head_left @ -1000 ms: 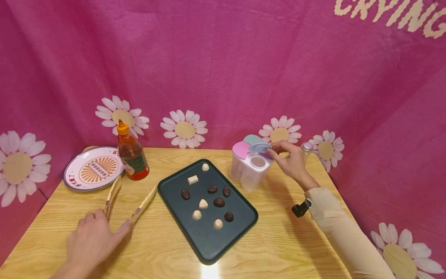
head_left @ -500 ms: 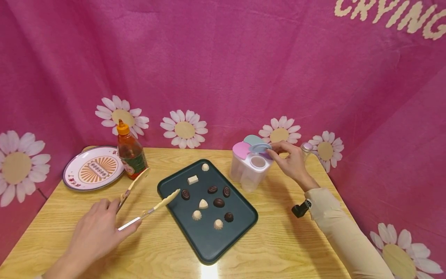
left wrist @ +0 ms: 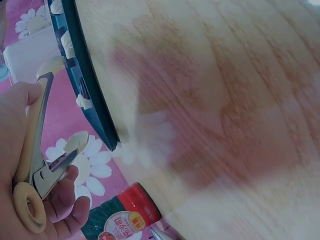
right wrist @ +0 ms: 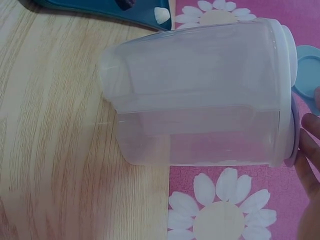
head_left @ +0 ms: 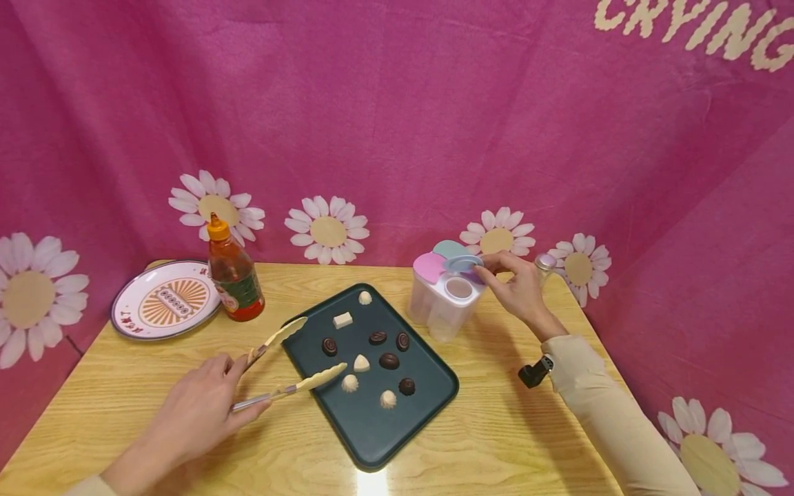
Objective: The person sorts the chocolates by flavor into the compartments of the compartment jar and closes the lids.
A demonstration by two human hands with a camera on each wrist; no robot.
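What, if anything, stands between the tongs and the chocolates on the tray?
Nothing visible: in the head view, the spread tongs in the left hand extend across the left edge of the tray, one tip close to a white chocolate.

The place looks like a small curtained booth or tabletop set; magenta cloth (head_left: 397, 124) hangs behind and along both sides of a wood-grain tabletop (head_left: 509, 427), soft folds marking it as fabric; large printed daisies (head_left: 327, 231) and cream lettering (head_left: 701, 27) reading "CRYING" decorate it; the goods are of a kitchen or dining sort, with a patterned plate (head_left: 135, 289), a sauce bottle (head_left: 237, 279), a dark tray (head_left: 378, 441) of sweets (head_left: 389, 360) and a lidded container (head_left: 428, 310); what kind of building surrounds the cloth cannot be told.
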